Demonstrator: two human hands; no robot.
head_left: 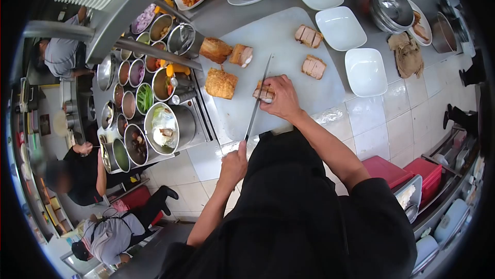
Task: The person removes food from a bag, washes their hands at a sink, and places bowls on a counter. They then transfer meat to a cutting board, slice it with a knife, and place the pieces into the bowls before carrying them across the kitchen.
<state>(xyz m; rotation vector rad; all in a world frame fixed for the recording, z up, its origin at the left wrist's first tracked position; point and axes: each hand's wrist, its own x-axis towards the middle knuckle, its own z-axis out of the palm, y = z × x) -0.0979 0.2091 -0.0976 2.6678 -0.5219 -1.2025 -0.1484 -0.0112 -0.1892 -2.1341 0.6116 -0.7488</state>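
My left hand [233, 166] is closed round the handle of a long kitchen knife [253, 115], whose blade points away from me across the white cutting board [301, 109]. With my right hand [283, 98] I grip a piece of crispy pork belly [264, 93], partly hidden under my fingers and showing cuts. The blade lies against the left side of this piece. Uncut browned pork blocks [221, 83] rest at the board's left. Two sliced portions, an upper one [308, 36] and a lower one [313, 67], sit toward the right.
White square dishes [365, 72] line the board's right, near stacked metal bowls [393, 8] and a brown cloth [406, 54]. Several ingredient containers [163, 129] stand left. Co-workers, one in a grey shirt [111, 238], are on the left.
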